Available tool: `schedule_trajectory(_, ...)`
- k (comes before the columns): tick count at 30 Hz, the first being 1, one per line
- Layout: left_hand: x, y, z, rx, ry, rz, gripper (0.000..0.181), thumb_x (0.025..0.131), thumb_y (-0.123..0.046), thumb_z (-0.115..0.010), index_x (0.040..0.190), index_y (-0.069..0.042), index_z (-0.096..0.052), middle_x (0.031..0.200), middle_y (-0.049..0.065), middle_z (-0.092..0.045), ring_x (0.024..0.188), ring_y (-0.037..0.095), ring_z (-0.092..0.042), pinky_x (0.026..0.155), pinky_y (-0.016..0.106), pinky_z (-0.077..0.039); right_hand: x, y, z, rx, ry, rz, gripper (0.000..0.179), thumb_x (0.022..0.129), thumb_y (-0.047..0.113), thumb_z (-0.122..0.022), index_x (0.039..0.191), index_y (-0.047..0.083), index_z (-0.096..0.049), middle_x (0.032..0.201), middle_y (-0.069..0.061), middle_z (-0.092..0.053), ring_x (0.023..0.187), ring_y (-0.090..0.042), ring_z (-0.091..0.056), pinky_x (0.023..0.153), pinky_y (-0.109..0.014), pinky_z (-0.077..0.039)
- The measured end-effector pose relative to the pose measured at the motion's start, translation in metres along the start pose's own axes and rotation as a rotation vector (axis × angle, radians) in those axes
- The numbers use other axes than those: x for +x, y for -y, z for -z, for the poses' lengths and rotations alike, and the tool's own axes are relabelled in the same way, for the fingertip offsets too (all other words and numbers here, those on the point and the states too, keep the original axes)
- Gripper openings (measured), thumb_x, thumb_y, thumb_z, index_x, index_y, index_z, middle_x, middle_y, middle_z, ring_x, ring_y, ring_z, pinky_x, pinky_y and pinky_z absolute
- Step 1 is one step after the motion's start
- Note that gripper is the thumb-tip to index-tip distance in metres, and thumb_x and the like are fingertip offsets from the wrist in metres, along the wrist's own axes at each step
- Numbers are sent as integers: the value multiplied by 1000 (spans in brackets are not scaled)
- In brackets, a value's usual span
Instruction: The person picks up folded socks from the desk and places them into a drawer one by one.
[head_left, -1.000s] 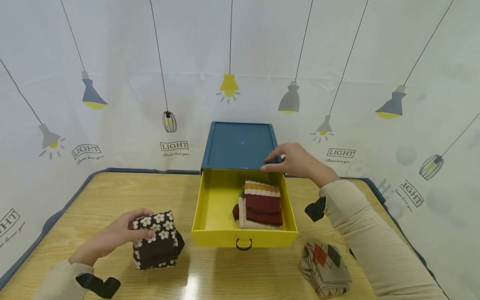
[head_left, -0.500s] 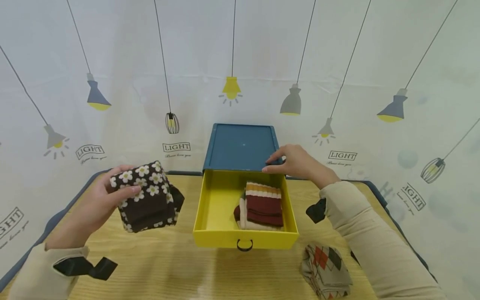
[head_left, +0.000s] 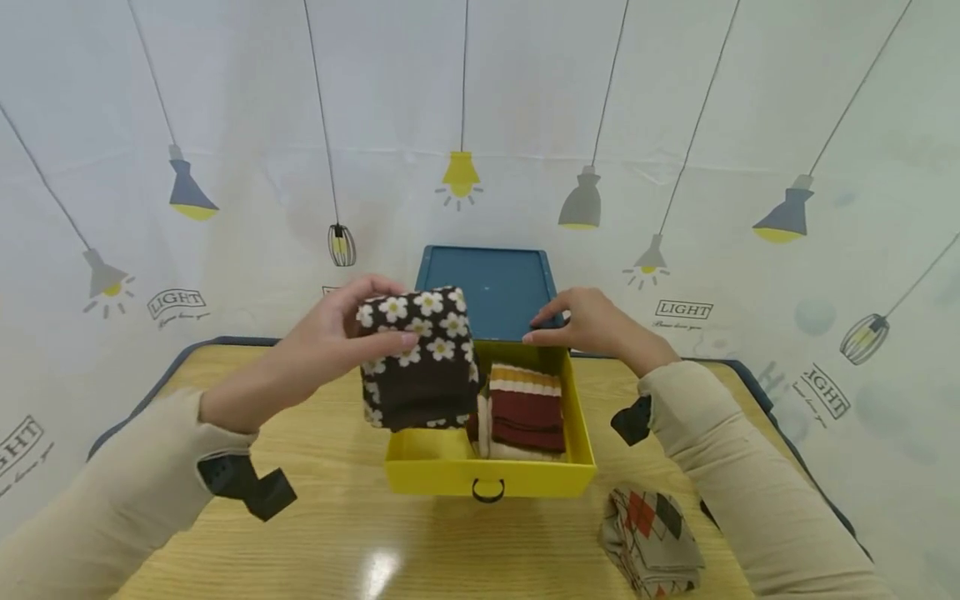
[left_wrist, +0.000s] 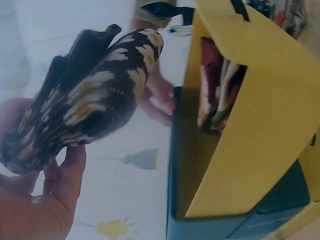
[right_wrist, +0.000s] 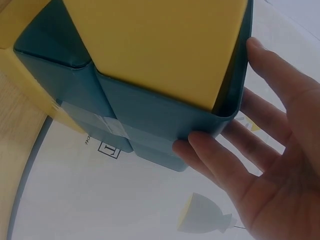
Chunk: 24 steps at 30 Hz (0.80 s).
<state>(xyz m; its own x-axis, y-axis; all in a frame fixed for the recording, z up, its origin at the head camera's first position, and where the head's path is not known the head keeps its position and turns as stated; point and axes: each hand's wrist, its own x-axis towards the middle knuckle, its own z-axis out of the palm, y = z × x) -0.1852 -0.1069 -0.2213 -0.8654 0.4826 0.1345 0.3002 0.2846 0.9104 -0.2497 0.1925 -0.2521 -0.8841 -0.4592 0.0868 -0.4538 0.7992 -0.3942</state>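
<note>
Folded dark-brown socks with white flowers (head_left: 423, 392) hang over the left part of a pulled-out yellow drawer (head_left: 491, 479). My left hand (head_left: 307, 358) holds them, thumb on the near face; in the left wrist view the bundle (left_wrist: 110, 90) is side-on, clear of the drawer. Folded maroon striped socks (head_left: 527, 417) lie in the drawer's right part, against a partly hidden cream and maroon pair. My right hand (head_left: 600, 325) grips the right front corner of the blue case (head_left: 487, 292); in the right wrist view its fingers (right_wrist: 225, 160) lie along the case's side.
Grey argyle socks (head_left: 656, 542) lie folded on the wooden table (head_left: 450, 558), right of the drawer. A black ring handle (head_left: 488, 490) sticks out from the drawer front. A second blue unit (right_wrist: 65, 65) adjoins the case. Behind stands a lamp-printed backdrop (head_left: 247, 100).
My left hand has lifted the flowered socks off the table at the left and carried them right, over the drawer. My right hand stays at the case corner.
</note>
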Motion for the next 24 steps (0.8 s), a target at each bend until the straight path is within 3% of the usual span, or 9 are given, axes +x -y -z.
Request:
schedule_trajectory(4, 15, 3, -15, 50, 81, 32, 43, 82, -23, -63, 119, -13, -43, 129, 7, -34, 86, 23, -54, 70, 37, -45, 0, 1, 0, 4, 1, 6, 32, 79, 31, -66, 100, 8, -68, 105, -11, -61, 98, -26, -55, 72, -36, -48)
schedule_trajectory(8, 25, 10, -25, 121, 131, 69, 43, 81, -25, -64, 117, -12, -44, 134, 10, -32, 97, 24, -47, 75, 36, -41, 0, 0, 0, 4, 0, 8, 31, 79, 31, -66, 100, 8, -68, 105, -11, -61, 98, -26, -55, 73, -37, -48)
schedule_trajectory(14, 30, 19, -24, 186, 204, 99, 42, 81, -22, -64, 115, -9, -44, 130, 14, -35, 71, 20, -44, 68, 35, -41, 1, -1, 0, 6, 5, 5, 32, 79, 32, -66, 100, 8, -69, 106, -11, -61, 100, -26, -54, 75, -38, -48)
schedule_trajectory(15, 31, 20, -24, 212, 222, 95, 42, 81, -22, -64, 115, -9, -43, 129, 14, -36, 65, 20, -42, 67, 34, -42, 1, -1, 0, 6, 5, 5, 32, 79, 32, -66, 100, 8, -69, 106, -11, -61, 100, -26, -54, 75, -38, -48)
schedule_trajectory(19, 35, 22, -23, 365, 283, 32, 40, 80, -22, -66, 111, -10, -45, 124, 14, -43, 67, 17, -46, 69, 35, -42, 1, -1, 0, 6, 5, 6, 32, 79, 32, -66, 100, 8, -69, 105, -11, -61, 100, -26, -54, 74, -38, -48)
schedule_trajectory(24, 39, 24, -23, 544, 319, -38, 40, 78, -22, -69, 111, -10, -49, 114, 11, -51, 91, 23, -52, 77, 37, -44, 1, 0, 0, 12, 7, 5, 32, 79, 32, -66, 100, 8, -69, 106, -11, -61, 101, -27, -53, 76, -39, -48)
